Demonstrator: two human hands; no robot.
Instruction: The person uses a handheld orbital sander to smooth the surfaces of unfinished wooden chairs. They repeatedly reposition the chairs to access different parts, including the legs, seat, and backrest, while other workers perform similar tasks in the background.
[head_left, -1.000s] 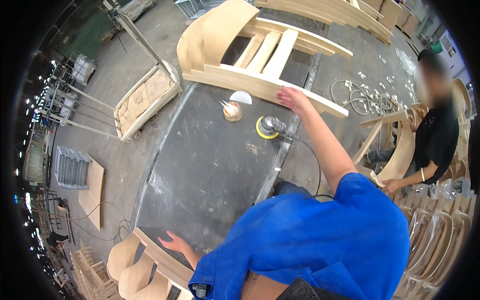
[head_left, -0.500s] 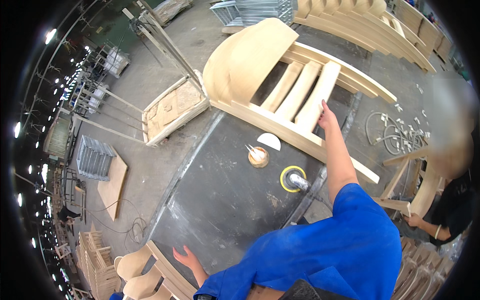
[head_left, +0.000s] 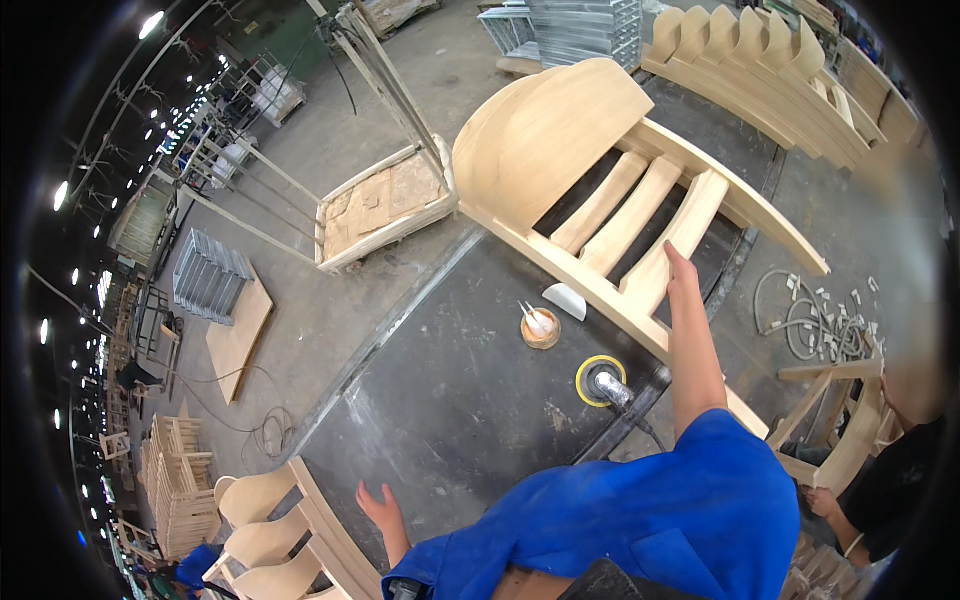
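My right hand (head_left: 682, 268), arm stretched forward, is at the nearest curved slat (head_left: 690, 232) of a pale wooden frame with a broad curved panel (head_left: 545, 130). Its visible fingers look stretched along the slat; the others are hard to make out. My left hand (head_left: 380, 507) is low at the left, empty, with fingers spread above the dark tabletop (head_left: 450, 420). Between the hands lie a sander with a yellow-rimmed round pad (head_left: 601, 381), a small bowl of orange-brown paste (head_left: 541, 338) with white sticks in it, and a white half-round piece (head_left: 566, 301).
Another slatted wooden piece (head_left: 325, 530) is at the lower left, close to my left hand. Similar curved pieces (head_left: 750, 70) stand in a row beyond. A person's hand (head_left: 822, 502) holds a wooden frame at the right, near coiled hoses (head_left: 815, 320). A wheeled cart (head_left: 385, 200) stands at the far left.
The whole view has shifted, so most things sit farther right. My right hand has slid nearer along the slat. The frame's near rail now appears closer to the half-round piece.
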